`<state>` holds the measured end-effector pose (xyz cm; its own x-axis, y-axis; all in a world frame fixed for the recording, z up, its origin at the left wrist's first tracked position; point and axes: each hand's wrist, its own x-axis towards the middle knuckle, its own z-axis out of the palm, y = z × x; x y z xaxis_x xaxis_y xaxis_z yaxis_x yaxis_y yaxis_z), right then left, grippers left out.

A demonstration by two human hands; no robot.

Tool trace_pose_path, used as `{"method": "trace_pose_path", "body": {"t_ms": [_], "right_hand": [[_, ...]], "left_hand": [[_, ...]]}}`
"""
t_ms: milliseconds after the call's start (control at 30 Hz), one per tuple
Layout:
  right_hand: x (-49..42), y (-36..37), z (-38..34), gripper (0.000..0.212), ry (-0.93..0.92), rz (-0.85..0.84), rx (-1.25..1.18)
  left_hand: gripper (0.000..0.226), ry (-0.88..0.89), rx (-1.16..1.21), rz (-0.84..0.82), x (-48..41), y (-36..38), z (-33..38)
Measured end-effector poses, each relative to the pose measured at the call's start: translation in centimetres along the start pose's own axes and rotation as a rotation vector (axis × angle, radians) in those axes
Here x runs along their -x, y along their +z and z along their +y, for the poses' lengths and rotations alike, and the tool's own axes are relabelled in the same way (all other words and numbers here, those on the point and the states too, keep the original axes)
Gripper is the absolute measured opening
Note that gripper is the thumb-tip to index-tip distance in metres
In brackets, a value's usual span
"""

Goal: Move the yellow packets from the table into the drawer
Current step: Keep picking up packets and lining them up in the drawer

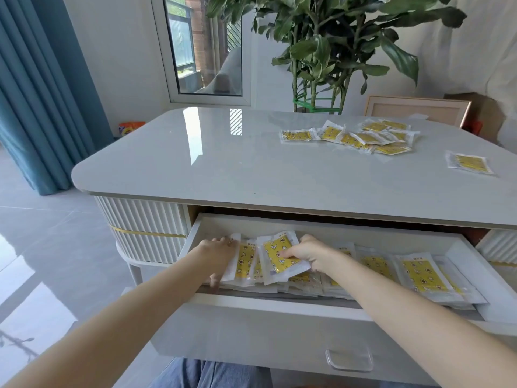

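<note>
Domestic living or dining room. A glossy pale table [195, 163] with fluted white sides stands on a tiled floor [42, 233]. Blue curtains [36, 93] hang at the left; a white-framed window [201, 51] looks onto a brick wall. A tall leafy plant [335, 37] rises behind the table, near a leaning picture frame [416, 107].
</note>
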<state>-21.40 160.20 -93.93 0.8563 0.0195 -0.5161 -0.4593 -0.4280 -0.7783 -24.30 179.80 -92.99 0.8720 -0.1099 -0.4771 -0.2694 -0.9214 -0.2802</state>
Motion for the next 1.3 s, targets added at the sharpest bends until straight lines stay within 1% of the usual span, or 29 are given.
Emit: {"method": "trace_pose_path", "body": {"t_ms": [33, 67, 133, 167, 233, 267, 300, 367, 400, 467, 567, 667, 767, 867, 933, 1000, 1033, 1067, 1167, 1233, 1300], "right_hand": [[0.0, 0.1, 0.1, 0.063, -0.009, 0.021, 0.033], [-0.1, 0.3, 0.3, 0.058, -0.022, 0.044, 0.091], [0.1, 0.2, 0.5, 0.034, -0.056, 0.124, 0.278], [0.3, 0.1, 0.6, 0.036, -0.081, 0.165, 0.357], [0.5, -0.3, 0.5, 0.049, -0.114, 0.198, 0.458], [0.4, -0.5, 0.5, 0.048, -0.113, 0.188, 0.471], [0.3, -0.8, 0.5, 0.043, -0.102, 0.169, 0.452], [0.3, -1.5, 0.3, 0.026, -0.08, 0.146, 0.333], [0.3, -2.0, 0.3, 0.026, -0.057, 0.126, 0.235], [0.6, -3.3, 0.2, 0.034, 0.004, 0.093, 0.079], [1.4, -5.5, 0.8, 0.028, 0.05, 0.087, 0.051], [1.9, -7.5, 2.0, 0.031, 0.067, 0.115, 0.08], [2.0, -8.9, 2.8, 0.032, 0.051, 0.177, 0.162], [2.0, -9.8, 3.5, 0.029, 0.022, 0.236, 0.3], [1.7, -10.0, 3.9, 0.022, 0.019, 0.266, 0.415], [1.7, -9.9, 4.1, 0.008, 0.005, 0.292, 0.559], [1.9, -9.9, 4.1, 0.004, -0.01, 0.308, 0.637], [2.0, -9.9, 4.1, 0.007, -0.037, 0.327, 0.718], [2.2, -9.8, 4.1, 0.037, -0.156, 0.367, 0.94], [2.4, -9.6, 4.0, 0.045, -0.23, 0.269, 0.936], [2.6, -9.1, 3.9, 0.057, -0.275, 0.107, 0.878]], "left_hand": [[0.118, 0.02, 0.028, 0.005, -0.1, -0.1, 0.2], [0.118, 0.045, 0.052, 0.012, -0.2, -0.2, 0.5], [0.118, 0.097, 0.076, 0.023, -0.3, -0.4, 1.1], [0.119, 0.114, 0.083, 0.025, -0.5, -0.5, 1.3], [0.121, 0.125, 0.082, 0.031, -0.8, -0.7, 1.8], [0.122, 0.127, 0.075, 0.036, -0.9, -0.8, 2.0], [0.122, 0.132, 0.071, 0.043, -1.0, -0.9, 2.3], [0.12, 0.155, 0.069, 0.05, -1.1, -1.3, 2.8], [0.12, 0.172, 0.061, 0.054, -1.1, -1.5, 3.0], [0.121, 0.193, 0.045, 0.059, -1.4, -1.7, 3.8], [0.122, 0.203, 0.047, 0.058, -1.8, -2.1, 5.0], [0.122, 0.258, 0.024, 0.075, -2.3, -2.7, 6.1], [0.125, 0.287, 0.007, 0.037, -3.0, -3.0, 6.6], [0.12, 0.302, 0.029, 0.019, -3.6, -3.3, 6.8], [0.116, 0.301, 0.049, 0.01, -3.8, -3.3, 6.8], [0.113, 0.288, 0.066, 0.004, -3.8, -3.3, 6.8], [0.113, 0.282, 0.071, 0.003, -3.8, -3.2, 6.8], [0.112, 0.273, 0.07, -0.001, -3.8, -3.2, 6.8], [0.114, 0.251, 0.057, -0.016, -3.8, -3.1, 6.9], [0.117, 0.238, 0.02, -0.02, -3.7, -3.3, 7.1], [0.118, 0.239, 0.016, -0.016, -3.1, -3.8, 7.4]]}}
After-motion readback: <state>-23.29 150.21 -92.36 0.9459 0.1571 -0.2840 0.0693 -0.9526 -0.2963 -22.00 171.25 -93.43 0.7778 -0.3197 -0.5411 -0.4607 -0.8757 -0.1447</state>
